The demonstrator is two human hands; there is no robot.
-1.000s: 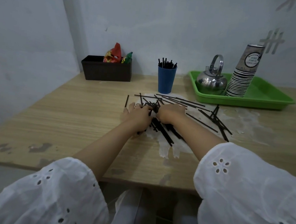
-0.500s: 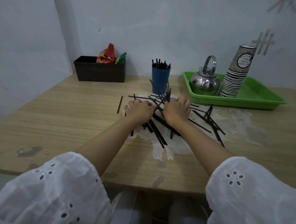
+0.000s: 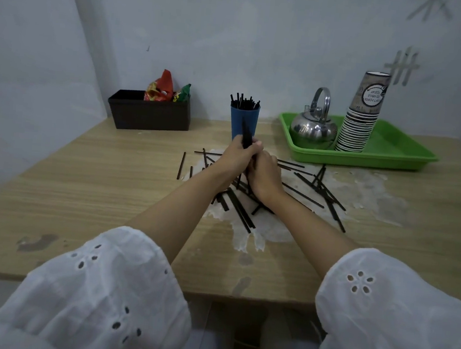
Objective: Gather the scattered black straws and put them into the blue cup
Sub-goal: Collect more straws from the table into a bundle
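Observation:
A blue cup [image 3: 243, 120] stands at the back of the wooden table [image 3: 80, 187] with several black straws upright in it. My left hand [image 3: 236, 158] and my right hand [image 3: 264, 175] are pressed together just in front of the cup, both gripping a bundle of black straws [image 3: 246, 134] held upright, its tips rising in front of the cup. Many loose black straws [image 3: 318, 192] lie scattered on the table around and under my hands, over a pale worn patch.
A black box [image 3: 149, 111] with snack packets sits at the back left. A green tray [image 3: 382, 150] at the back right holds a steel kettle [image 3: 314, 126] and a tall stack of paper cups [image 3: 362, 117]. The wall stands close behind.
My hands have drawn together and lifted off the table, raising a bundle of straws upright in front of the blue cup. Before, they were raking straws flat on the table.

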